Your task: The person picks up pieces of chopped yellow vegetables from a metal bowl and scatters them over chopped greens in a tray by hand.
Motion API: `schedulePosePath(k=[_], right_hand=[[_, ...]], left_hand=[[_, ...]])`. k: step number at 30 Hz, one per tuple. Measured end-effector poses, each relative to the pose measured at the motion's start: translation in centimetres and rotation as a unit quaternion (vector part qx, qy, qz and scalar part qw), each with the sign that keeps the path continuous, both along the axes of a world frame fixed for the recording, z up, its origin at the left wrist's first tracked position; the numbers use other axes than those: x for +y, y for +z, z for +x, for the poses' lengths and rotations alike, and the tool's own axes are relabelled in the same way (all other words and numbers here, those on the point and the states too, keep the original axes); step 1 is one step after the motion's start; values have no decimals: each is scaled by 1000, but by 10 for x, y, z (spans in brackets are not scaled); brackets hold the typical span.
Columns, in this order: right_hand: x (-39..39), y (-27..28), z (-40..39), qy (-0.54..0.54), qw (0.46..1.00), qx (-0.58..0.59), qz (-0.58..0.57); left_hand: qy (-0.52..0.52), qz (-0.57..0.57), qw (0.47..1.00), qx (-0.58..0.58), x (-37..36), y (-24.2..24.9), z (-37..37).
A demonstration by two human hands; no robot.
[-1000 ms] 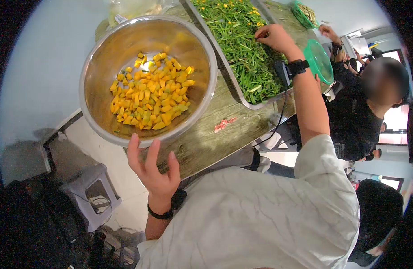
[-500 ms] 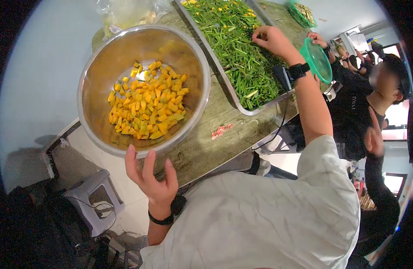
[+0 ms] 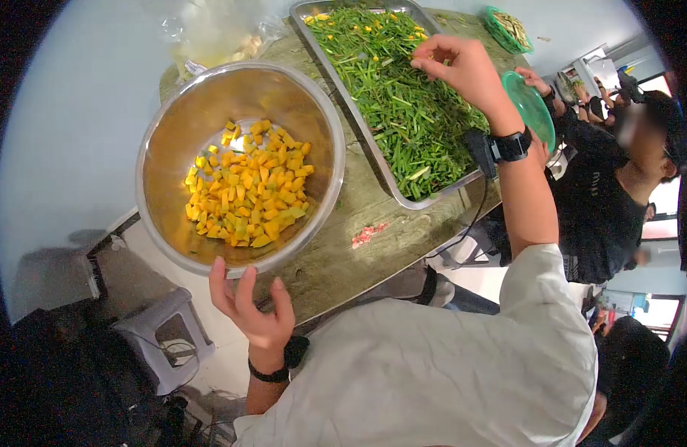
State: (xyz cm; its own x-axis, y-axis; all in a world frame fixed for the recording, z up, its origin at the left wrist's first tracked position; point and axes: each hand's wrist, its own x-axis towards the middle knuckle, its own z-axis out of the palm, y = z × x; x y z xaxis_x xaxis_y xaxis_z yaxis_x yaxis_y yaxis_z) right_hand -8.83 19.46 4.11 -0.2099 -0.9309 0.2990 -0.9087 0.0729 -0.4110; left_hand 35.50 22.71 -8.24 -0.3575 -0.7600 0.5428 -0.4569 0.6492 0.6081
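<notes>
A large metal bowl (image 3: 325, 186) holds diced orange-yellow pieces (image 3: 246, 190) that look like pumpkin. My left hand (image 3: 255, 309) is at the bowl's near rim, fingers spread and stretched up, the fingertips at or just beside the edge; nothing is in the palm. Over a metal tray (image 3: 380, 160) of chopped green vegetables (image 3: 403, 112), my right hand (image 3: 462, 71) has its thumb and fingers pinched together. What sits between those fingertips is too small to make out. A few yellow pieces are scattered among the greens at the tray's far end.
A clear plastic bag (image 3: 224, 37) lies behind the bowl. Pinkish scraps (image 3: 369, 235) are on the wooden table (image 3: 336, 261). Another person (image 3: 589, 171) at the right holds a green basket (image 3: 528, 112); a second green basket (image 3: 500, 30) stands farther back. A grey stool (image 3: 164, 335) is below left.
My right hand has lifted slightly from the greens, its fingers still pinched. My left hand stays by the bowl's rim. The view has shifted a little, and the other person's raised arm has dropped.
</notes>
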Motion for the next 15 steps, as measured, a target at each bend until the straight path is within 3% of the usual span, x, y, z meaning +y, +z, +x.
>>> schedulePosePath(k=[7, 9, 13, 15], right_hand=[[-9, 20, 44, 59, 996, -34, -55], [-11, 27, 85, 132, 981, -94, -111], [-24, 22, 149, 339, 926, 8, -164], [-19, 22, 164, 348, 919, -26, -182]], left_hand=[[8, -13, 1000, -7, 1, 5, -4], [10, -5, 1000, -8, 2, 5, -4], [17, -6, 1000, -24, 3, 8, -7], [26, -15, 999, -36, 3, 10, -7]])
